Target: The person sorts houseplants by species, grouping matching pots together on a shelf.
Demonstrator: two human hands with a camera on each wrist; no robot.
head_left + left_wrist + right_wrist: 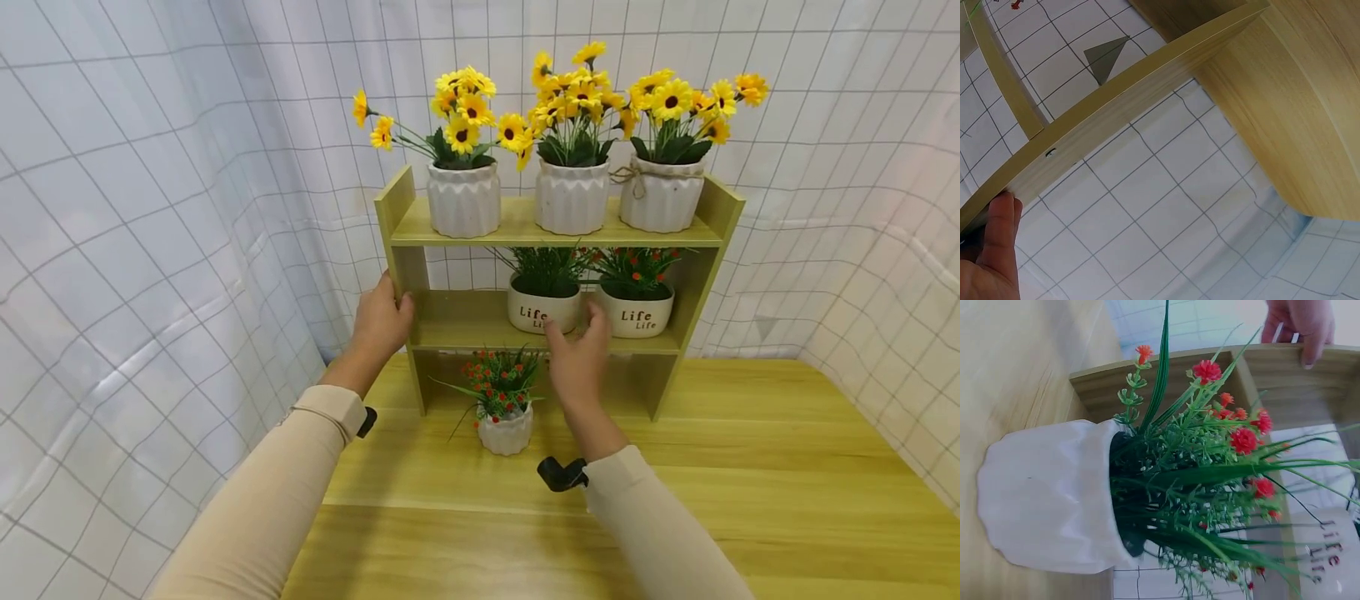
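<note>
My left hand (381, 318) grips the left side panel of a small wooden shelf (555, 340), thumb on the inner side. In the left wrist view its fingers (1002, 234) press the panel's outer face. On the middle board stand two oval white planters lettered "Life": a grassy left planter (525, 312) and a right planter (637, 312) with red flowers. My right hand (581, 362) holds the left planter at its right end, thumb in front and fingers reaching between the planters. The right wrist view does not show this hold.
Three white pots of yellow flowers, a left pot (463, 200), a middle pot (572, 198) and a right pot (660, 196), line the top board. A small red-flowered pot (506, 433) stands on the wooden table (480, 542) before the shelf. Grid-patterned cloth (262, 125) surrounds the table.
</note>
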